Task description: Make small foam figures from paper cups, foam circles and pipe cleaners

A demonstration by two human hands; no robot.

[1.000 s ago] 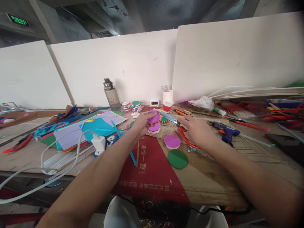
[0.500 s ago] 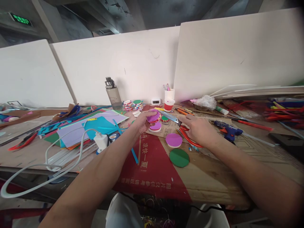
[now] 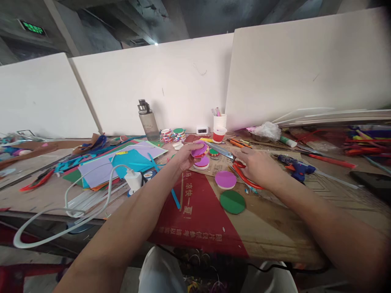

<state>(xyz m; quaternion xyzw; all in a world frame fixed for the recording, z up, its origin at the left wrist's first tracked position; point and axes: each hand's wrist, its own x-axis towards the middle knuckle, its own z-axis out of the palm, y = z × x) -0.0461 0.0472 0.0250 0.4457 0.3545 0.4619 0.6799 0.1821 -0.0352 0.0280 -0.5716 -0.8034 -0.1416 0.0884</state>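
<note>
My left hand (image 3: 184, 158) is closed on a small round piece with a purple top (image 3: 199, 149) and a red, patterned side. In my right hand (image 3: 254, 166) are scissors (image 3: 224, 151) with orange-red handles, their blades pointing left toward the held piece. Whether the blades touch it I cannot tell. Just below the left fingers lies a white-sided disc with a purple top (image 3: 201, 163). Nearer to me are another purple disc (image 3: 226, 179) and a green disc (image 3: 232, 202). A green-topped piece with a coloured rim (image 3: 214, 152) sits behind the blades.
A cardboard sheet (image 3: 207, 215) covers the table in front. Coloured paper (image 3: 96, 173), a white charger (image 3: 133, 180) with its cable and a water bottle (image 3: 148, 124) are leftward. A red paper cup (image 3: 218, 136) stands behind; a blue glue gun (image 3: 297, 169) lies right.
The whole view has shifted slightly, with things appearing a little further right. Both hands keep the same hold, and the scissors and round piece stay nearly in place.
</note>
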